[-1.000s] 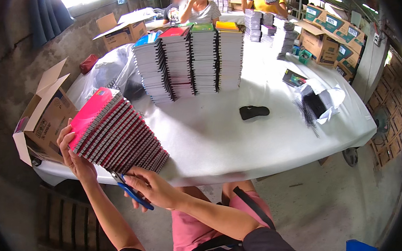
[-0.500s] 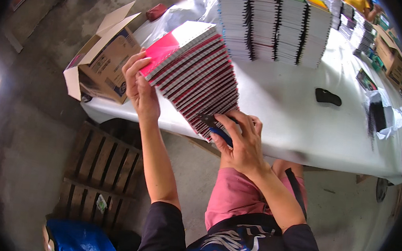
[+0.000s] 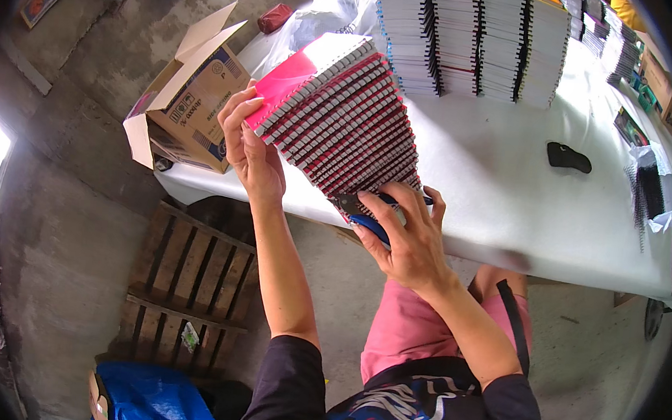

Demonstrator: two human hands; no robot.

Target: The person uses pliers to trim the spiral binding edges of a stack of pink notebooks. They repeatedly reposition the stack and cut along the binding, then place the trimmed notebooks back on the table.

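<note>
Gripping notebook stack (image 3: pixel 350 124) at worktop (image 3: pixel 496 183) edge — left hand (image 3: pixel 253 144) on top corner, right hand (image 3: pixel 409 235) lower down, closed around blue-handled cutters (image 3: pixel 370 227)

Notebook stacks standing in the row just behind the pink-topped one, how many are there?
4, side by side: leftmost stack, second stack, third stack and rightmost stack; more may be hidden behind.

Tilted block of ring-bound books (image 3: pixel 350 124): glossy pink-red top cover; pale grey, red and dark stripes along the bound side
Metal-headed hand cutters (image 3: pixel 370 227): blue handles, dark grey head
Broad covered surface (image 3: pixel 485 174): white
Open cardboard box (image 3: pixel 193 124): tan-brown, dark printed marks
Slatted wooden pallet (image 3: pixel 178 265): brown, dark-striped
Knee-baring shorts (image 3: pixel 402 318): pink
Short-sleeved shirt (image 3: pixel 279 387): black, white-and-blue design
</note>
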